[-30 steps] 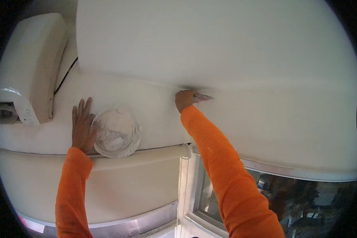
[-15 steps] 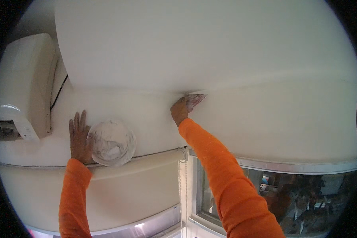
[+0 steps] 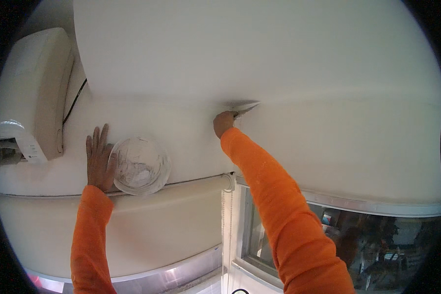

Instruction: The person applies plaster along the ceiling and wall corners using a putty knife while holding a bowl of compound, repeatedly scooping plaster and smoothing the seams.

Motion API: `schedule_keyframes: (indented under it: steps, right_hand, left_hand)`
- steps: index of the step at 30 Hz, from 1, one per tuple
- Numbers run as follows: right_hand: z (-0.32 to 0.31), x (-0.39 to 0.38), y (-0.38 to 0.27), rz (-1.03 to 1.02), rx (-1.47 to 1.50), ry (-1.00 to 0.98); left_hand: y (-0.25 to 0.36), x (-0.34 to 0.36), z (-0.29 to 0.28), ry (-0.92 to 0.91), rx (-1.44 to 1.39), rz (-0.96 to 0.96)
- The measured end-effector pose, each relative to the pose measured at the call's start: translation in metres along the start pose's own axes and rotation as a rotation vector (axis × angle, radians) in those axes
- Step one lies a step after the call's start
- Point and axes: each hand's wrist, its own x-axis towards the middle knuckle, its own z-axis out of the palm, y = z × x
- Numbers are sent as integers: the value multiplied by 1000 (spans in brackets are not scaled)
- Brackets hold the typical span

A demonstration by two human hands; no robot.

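My right hand [image 3: 224, 124] is closed around a putty knife [image 3: 247, 109], whose thin blade meets the crease between the wall and the white surface above. The blade appears almost edge-on, with a dark shadow above it. To the left, my left hand [image 3: 99, 159] has its fingers stretched up near the wall, while its thumb lies at the rim of a round, translucent bowl [image 3: 141, 166]. That thumb holds the bowl close to the wall. White, paste-like smears and a small white lump show inside the bowl.
A white air conditioner [image 3: 39, 93] hangs at the left, with a black cable [image 3: 75, 100] beside it. Below the bowl is a cream roller blind [image 3: 156, 215] with a bead chain [image 3: 224, 223]. A framed window [image 3: 372, 245] lies at lower right.
My right hand has turned the putty knife, so its blade shows narrower and more edge-on. Both hands and the bowl appear slightly higher, as the whole view has shifted.
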Motion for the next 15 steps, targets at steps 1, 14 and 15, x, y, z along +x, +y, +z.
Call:
schedule_keyframes:
  steps: [1,14,15]
  right_hand:
    - [-39,-17,-19,-35,32,-19]
    - [3,-100,-50,-350,-69,-223]
    - [-4,-102,-50,-279,-100,-155]
  left_hand:
    - [-11,-13,-4,-3,33,-9]
    - [-11,-9,1,37,-2,39]
    - [-15,-11,4,59,10,46]
